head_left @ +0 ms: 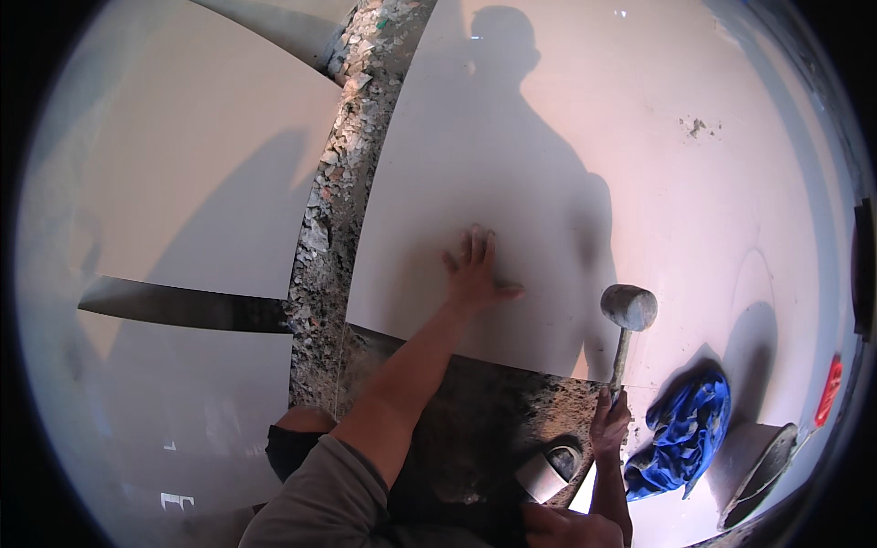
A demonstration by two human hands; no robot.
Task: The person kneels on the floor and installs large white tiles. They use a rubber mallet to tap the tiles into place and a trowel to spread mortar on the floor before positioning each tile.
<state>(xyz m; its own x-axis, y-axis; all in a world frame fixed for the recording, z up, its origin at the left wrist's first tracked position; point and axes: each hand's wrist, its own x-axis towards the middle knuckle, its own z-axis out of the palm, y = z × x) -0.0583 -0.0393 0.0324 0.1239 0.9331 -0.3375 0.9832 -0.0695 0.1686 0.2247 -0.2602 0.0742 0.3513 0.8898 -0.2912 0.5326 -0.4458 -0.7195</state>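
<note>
My left hand [474,277] lies on a large pale floor tile [512,320], its fingers spread and nothing in them. With my right hand [608,426] I grip the handle of a rubber mallet [629,308]. Its grey, worn head is up, over the right part of the tiled surface. Below the tile's near edge is a patch of rough, dark mortar bed [484,411]. A pale cylindrical container [545,475] stands there, close to my knee.
A crumpled blue cloth [685,434] lies right of the mallet, beside a tipped grey bucket [756,470]. Farther right is a red object [828,393]. A strip of broken rubble [331,183] runs along the tile's left edge, with other pale tiles [210,183] beyond it.
</note>
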